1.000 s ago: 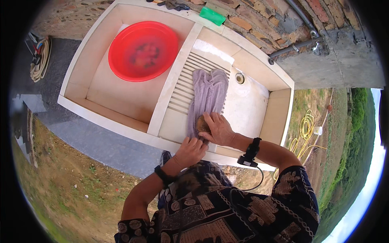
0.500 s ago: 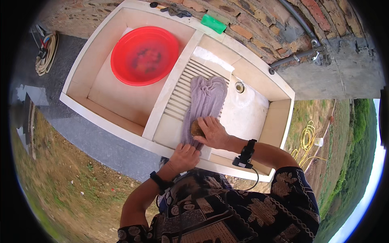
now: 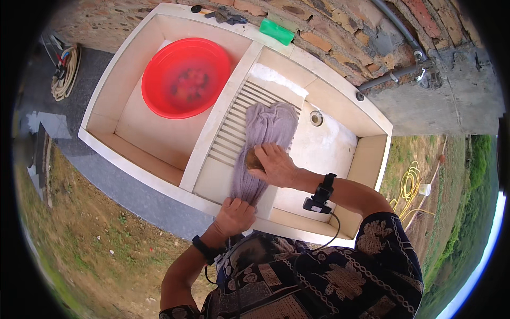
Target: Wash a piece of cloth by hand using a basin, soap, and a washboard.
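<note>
A wet greyish-purple cloth (image 3: 272, 125) lies lengthwise on the ridged washboard (image 3: 229, 131) in the right part of a tiled double sink. My left hand (image 3: 235, 217) is closed on the cloth's near end, by the sink's front edge. My right hand (image 3: 277, 166) curls its fingers round a brown rounded block (image 3: 253, 159) and presses it on the middle of the cloth. The hand partly covers the block, so whether it is a brush or a bar of soap cannot be made out.
A red basin (image 3: 145, 87) with cloudy water and dark reddish things stands in the left sink (image 3: 130, 122). A drain (image 3: 316, 118) is right of the washboard. On the back ledge lie a green block (image 3: 277, 32) and dark gloves (image 3: 227, 17). Behind runs a brick wall (image 3: 340, 40).
My right hand has slid the block slightly farther up the cloth, away from my left hand. The left still grips the near end. The whole view has shifted a little.
</note>
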Action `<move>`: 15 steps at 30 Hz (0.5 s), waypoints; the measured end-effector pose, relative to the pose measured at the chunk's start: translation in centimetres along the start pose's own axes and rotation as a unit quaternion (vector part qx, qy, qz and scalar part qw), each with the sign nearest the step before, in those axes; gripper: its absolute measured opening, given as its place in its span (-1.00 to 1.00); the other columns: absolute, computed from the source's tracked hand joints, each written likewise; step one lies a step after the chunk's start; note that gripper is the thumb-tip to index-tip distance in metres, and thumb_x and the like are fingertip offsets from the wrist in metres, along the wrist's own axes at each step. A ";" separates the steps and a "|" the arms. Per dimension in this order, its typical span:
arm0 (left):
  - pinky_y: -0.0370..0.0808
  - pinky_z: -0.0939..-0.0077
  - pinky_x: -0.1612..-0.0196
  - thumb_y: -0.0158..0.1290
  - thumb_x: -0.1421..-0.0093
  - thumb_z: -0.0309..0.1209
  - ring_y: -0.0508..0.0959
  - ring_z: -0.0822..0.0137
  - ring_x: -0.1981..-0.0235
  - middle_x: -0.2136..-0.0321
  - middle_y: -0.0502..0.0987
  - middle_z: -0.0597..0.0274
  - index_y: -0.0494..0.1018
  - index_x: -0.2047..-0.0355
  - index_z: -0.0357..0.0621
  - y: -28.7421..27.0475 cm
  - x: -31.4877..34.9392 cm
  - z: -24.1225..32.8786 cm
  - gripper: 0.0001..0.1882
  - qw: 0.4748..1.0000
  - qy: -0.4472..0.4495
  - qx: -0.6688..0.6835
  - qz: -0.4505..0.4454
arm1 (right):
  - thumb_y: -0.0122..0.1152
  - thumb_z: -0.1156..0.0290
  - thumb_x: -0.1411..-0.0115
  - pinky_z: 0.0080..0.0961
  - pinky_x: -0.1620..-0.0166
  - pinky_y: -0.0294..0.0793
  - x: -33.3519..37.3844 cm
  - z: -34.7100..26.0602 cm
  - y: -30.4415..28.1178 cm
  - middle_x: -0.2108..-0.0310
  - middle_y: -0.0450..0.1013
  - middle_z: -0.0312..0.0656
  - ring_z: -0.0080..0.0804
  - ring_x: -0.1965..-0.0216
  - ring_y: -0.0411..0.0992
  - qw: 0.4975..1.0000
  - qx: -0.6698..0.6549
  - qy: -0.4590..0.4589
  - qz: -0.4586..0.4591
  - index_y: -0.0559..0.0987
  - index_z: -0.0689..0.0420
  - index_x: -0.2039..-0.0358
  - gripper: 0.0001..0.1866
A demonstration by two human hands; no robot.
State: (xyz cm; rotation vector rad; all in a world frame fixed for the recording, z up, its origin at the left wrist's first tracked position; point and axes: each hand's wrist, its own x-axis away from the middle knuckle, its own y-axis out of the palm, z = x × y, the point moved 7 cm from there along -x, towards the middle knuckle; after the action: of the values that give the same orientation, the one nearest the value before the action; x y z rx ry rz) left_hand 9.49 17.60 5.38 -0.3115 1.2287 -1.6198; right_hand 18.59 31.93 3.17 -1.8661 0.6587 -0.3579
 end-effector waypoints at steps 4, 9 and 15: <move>0.18 0.32 0.45 0.09 0.13 -0.34 0.27 0.31 0.55 0.64 0.22 0.33 0.25 0.65 0.04 -0.2 -1.3 -1.2 -0.80 1.000 0.001 -0.014 0.011 | 0.16 -0.11 -0.07 -0.16 0.15 0.33 -0.7 2.2 1.4 0.23 0.30 0.01 -0.10 0.22 0.30 0.996 0.072 -0.053 -0.014 0.31 0.28 0.01 -0.28; 0.17 0.33 0.46 0.09 0.13 -0.35 0.27 0.32 0.57 0.66 0.20 0.34 0.25 0.67 0.03 0.5 -2.3 -0.5 -0.80 1.000 0.023 -0.003 0.012 | 0.10 -0.06 -0.14 -0.14 0.16 0.38 -7.1 18.2 -0.7 0.22 0.35 0.03 -0.04 0.19 0.35 0.965 0.152 0.206 0.050 0.33 0.21 0.11 -0.42; 0.19 0.34 0.43 0.08 0.08 -0.30 0.29 0.33 0.49 0.61 0.22 0.34 0.28 0.61 0.02 -0.4 0.5 0.3 -0.82 1.000 0.004 -0.015 0.020 | 0.10 -0.07 -0.15 -0.14 0.11 0.35 -3.6 4.5 0.5 0.21 0.31 0.06 -0.02 0.19 0.33 0.997 0.027 0.074 0.021 0.32 0.27 0.03 -0.36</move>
State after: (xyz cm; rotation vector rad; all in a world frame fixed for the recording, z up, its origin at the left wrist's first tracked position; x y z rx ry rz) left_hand 9.29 17.02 5.69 -0.2968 1.2585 -1.5720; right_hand 18.02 37.35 1.20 -1.7841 0.7792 -0.4848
